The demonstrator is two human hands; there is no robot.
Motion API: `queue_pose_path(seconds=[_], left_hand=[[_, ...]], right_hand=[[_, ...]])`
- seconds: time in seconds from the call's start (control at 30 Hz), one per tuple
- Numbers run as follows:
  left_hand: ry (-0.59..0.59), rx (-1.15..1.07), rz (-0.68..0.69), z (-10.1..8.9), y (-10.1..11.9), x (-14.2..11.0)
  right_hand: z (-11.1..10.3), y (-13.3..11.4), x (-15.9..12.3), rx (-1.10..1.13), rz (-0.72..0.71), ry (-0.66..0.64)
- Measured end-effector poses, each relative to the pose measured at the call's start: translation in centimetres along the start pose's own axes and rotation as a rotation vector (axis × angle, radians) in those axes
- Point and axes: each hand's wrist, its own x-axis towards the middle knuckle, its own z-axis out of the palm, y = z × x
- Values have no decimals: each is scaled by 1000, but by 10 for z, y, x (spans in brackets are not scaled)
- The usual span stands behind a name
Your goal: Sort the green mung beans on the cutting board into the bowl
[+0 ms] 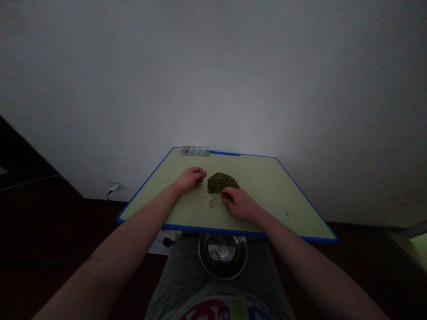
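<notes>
A small heap of dark green grains (220,181) lies near the middle of a pale green table with a blue rim (233,231). My left hand (191,178) rests on the table just left of the heap, its fingers curled loosely with the tips toward the grains. My right hand (239,203) lies at the heap's near right edge, fingers bent and pressed together at the grains. Whether either hand holds any grains is hidden.
A shiny metal bowl (223,254) sits in my lap under the table's near edge. A white wall rises behind the table. A plug and cable (112,188) are at the wall's base on the left. The floor around is dark.
</notes>
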Motion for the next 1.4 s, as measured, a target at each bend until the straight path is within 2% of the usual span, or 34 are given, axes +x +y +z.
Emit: queue_pose_path(seconds=[0.37,0.67,1.07,1.4], left_hand=[[4,44,19,2,4,-2],[14,18,1,0,0,0],[5,-2,11,1,0,-1],[2,11,-2,-1,1,-1]], right_hand=[[-4,-3,-3,52,-85,-106],[-12,-5,-12,86,-89,-176],[-13,-6,-23,143,-58,-196],[-16,-10,-43,133,40,-165]])
